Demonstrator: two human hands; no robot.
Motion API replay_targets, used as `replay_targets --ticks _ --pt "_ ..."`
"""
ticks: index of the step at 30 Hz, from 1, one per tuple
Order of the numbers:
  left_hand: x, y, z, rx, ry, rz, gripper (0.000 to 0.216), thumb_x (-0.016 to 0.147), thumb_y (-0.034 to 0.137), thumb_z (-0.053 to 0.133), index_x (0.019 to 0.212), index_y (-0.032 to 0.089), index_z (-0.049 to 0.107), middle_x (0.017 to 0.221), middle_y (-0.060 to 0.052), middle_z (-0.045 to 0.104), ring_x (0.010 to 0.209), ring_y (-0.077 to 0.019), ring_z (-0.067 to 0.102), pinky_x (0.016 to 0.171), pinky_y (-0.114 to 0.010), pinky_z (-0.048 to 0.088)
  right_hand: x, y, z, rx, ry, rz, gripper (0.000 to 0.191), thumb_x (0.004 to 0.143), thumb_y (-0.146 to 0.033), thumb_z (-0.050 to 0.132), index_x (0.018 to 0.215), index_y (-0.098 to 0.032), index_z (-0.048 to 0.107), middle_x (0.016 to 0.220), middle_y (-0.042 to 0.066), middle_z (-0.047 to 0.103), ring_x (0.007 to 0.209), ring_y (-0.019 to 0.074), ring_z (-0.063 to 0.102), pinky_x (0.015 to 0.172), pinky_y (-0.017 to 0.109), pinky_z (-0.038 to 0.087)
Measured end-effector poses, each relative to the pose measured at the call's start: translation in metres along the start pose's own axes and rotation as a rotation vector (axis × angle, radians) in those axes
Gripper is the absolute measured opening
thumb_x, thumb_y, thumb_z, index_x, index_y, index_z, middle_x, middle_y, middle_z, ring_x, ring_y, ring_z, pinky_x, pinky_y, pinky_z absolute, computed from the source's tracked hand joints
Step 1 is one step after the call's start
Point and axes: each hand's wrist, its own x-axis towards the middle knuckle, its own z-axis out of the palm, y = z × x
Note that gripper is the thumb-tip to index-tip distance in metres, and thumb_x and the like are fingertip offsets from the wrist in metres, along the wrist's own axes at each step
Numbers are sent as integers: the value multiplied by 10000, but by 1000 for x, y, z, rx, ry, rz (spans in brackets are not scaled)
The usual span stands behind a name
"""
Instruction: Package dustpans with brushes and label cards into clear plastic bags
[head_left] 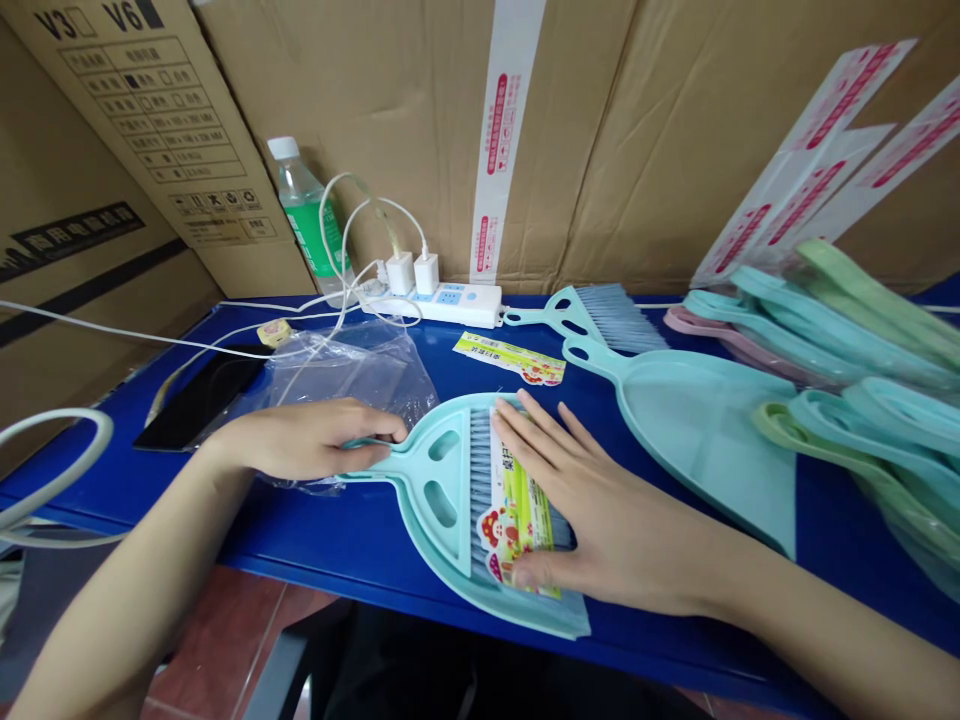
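Note:
A mint hand brush (442, 480) with grey bristles lies in a matching dustpan (420, 545) at the table's front edge. My left hand (319, 440) is wrapped round the stacked handles of both. With fingers stretched out, my right hand (585, 490) lies flat over a green-and-yellow label card (514, 510) on the bristles. Behind, a second mint brush (589, 315) and a second dustpan (690, 410) lie apart. Another label card (510, 357) rests flat on the blue table (337, 535).
Several wrapped brush-and-dustpan sets (847, 330) are piled at the right. A crumpled clear plastic bag (352, 365) and a black phone (202, 395) lie at the left. A power strip (457, 300), white cables and a bottle (307, 215) stand before cardboard boxes (420, 110).

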Motion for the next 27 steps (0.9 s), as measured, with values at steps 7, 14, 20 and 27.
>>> replay_targets --ticks 7,14,20,27 --pt "0 0 0 7 6 -19 238 968 235 402 1041 168 619 947 -37 694 826 -156 610 762 -242 445 -2 3 -7 -18 17 24 1014 827 -707 553 1583 -186 122 1642 88 -57 1464 366 -132 1155 662 32" --pt "-1 -1 1 12 12 3 245 971 247 398 1031 169 623 931 -35 694 814 -156 613 758 -244 449 0 6 -6 -21 -48 13 1047 821 -781 469 1578 -149 115 1644 101 -16 1461 364 -157 1144 673 -15" --pt "-1 0 0 20 18 -6 242 959 232 402 1033 172 624 926 -34 699 816 -155 622 760 -239 452 -2 6 -8 -13 -33 1 1058 797 -774 522 1580 -163 158 1648 119 31 1458 412 -131 1132 713 23" --pt "-2 3 0 38 56 -45 275 951 271 395 1046 187 640 997 -40 718 861 -169 638 787 -252 468 -6 17 -13 -80 230 -40 894 888 -713 433 1579 -186 225 1655 154 139 1498 399 64 1121 645 300"
